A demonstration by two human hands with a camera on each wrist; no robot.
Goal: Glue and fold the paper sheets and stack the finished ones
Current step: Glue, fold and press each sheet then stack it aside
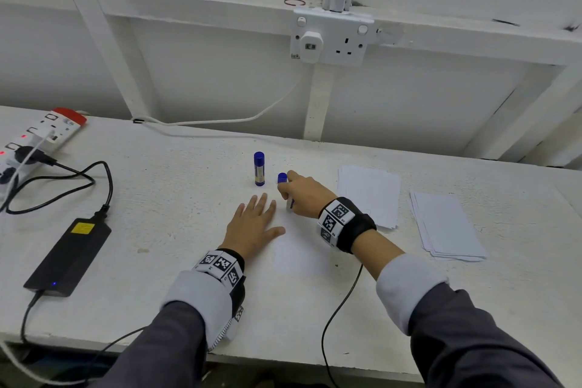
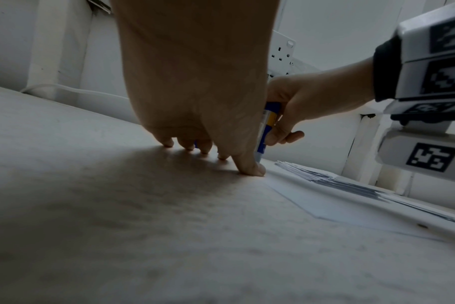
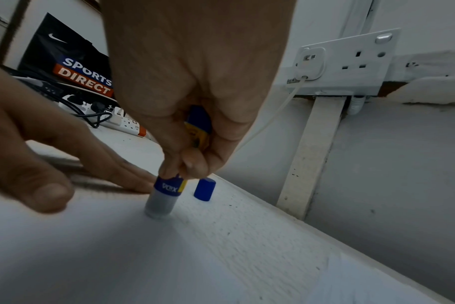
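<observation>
The left hand (image 1: 253, 225) lies flat with straight, spread fingers, pressing the white paper sheet (image 1: 299, 250) to the white table (image 1: 163, 217). Just right, the right hand (image 1: 304, 195) grips an uncapped blue glue stick (image 3: 164, 197), tip down on the sheet. Its blue cap (image 3: 204, 189) stands just beyond. Farther right lie two white paper stacks (image 1: 371, 195).
</observation>
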